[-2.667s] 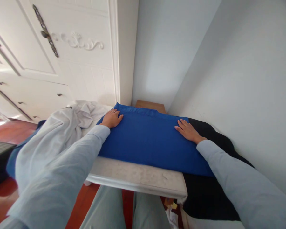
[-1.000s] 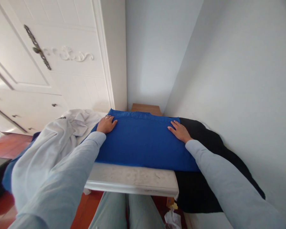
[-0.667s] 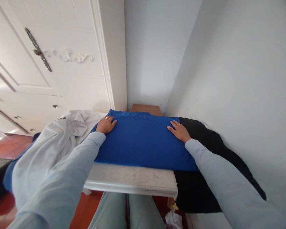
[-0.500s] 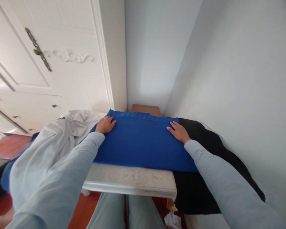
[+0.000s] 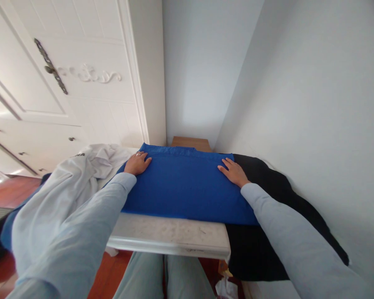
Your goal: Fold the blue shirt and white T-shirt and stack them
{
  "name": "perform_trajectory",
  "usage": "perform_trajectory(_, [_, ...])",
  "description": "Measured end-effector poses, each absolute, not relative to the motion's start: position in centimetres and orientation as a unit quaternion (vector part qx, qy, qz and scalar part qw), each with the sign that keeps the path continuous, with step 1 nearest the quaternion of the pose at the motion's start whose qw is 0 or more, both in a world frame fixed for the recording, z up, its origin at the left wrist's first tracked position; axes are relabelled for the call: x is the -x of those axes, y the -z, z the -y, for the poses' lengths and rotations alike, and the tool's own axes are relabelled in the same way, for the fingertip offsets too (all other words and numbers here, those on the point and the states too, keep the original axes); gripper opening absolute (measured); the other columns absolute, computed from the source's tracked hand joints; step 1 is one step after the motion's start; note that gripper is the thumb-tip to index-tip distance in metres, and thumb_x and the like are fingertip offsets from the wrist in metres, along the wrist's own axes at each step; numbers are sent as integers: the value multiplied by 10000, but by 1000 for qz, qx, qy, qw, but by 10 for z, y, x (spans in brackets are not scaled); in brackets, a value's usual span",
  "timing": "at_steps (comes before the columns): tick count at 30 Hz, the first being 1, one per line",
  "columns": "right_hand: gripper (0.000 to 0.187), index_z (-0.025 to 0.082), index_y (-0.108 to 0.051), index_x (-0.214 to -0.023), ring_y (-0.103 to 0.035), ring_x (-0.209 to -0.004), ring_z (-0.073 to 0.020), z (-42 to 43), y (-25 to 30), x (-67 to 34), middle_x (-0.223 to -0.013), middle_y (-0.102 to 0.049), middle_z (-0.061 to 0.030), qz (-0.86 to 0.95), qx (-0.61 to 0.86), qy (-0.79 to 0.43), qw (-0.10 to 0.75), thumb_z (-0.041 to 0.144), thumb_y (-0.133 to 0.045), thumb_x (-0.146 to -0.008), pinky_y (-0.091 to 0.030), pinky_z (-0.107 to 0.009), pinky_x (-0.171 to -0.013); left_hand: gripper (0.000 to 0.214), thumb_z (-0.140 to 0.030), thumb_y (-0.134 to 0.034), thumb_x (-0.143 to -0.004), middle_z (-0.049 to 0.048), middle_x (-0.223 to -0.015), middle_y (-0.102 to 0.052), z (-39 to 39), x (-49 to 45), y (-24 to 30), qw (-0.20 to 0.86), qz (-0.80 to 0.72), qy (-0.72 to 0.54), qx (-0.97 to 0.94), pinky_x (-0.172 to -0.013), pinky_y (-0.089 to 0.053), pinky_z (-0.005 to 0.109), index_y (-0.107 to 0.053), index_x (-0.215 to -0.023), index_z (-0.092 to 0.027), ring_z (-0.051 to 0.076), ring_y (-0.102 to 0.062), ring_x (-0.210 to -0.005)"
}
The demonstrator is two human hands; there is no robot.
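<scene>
A blue piece of clothing [image 5: 187,182], flat and folded into a wide shape, lies across the white table [image 5: 168,230]. Its far edge shows a stitched band. My left hand [image 5: 137,162], with a ring on one finger, rests palm down on the cloth's far left corner, fingers stretched out. On the far right side, my right hand [image 5: 233,172] presses flat on the same cloth with its fingers spread. Neither hand grips anything. Black fabric [image 5: 255,253] lies under the right end of the blue cloth and hangs over the table's front edge.
White clothing [image 5: 65,182] is heaped at the left and drapes off the table. A white wardrobe [image 5: 96,50] stands behind on the left, and a pale wall [image 5: 314,104] rises along the right. A wooden box-like piece [image 5: 191,142] sits behind the table.
</scene>
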State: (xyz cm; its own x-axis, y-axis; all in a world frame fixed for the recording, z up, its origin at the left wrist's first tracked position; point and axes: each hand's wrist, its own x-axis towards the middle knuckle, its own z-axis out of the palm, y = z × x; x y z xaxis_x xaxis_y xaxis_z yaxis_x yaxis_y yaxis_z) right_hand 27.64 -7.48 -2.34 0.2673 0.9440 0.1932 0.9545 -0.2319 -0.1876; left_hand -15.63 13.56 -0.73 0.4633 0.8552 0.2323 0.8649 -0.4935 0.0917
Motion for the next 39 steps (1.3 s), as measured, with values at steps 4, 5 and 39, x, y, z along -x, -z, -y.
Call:
perform_trajectory(4, [760,121,-460,-1488,-339,-1467,-306,74,24,-276,-1584,-376,-180,604,786,18,129,655,-282,-977,-273,-479,-1193,619,-476,-292,-973,186,-1440,-544,-135,156,6,29,495,114,861,-1150,-326,408,-555,-1376,-86,288,-468,-1364])
perform_trajectory(5, [758,119,-461,-1487,-340,-1467,-304,74,25,-277,-1584,-377,-180,603,787,18,130,652,-284,-978,-271,-475,-1194,622,-477,-288,-974,188,-1439,-544,-135,156,5,32,495,112,861,-1152,-325,408,-553,-1377,-83,289,-469,-1363])
perform_trajectory(39, [519,155,-564,-1380,-402,-1427,-302,89,-18,-220,-1497,-501,-168,670,719,85,164,424,-400,-968,-258,-539,-1194,473,-162,-476,-802,206,-1112,-665,161,165,-47,-827,385,411,-4,-831,-625,401,-529,-1272,-154,279,-711,-1032])
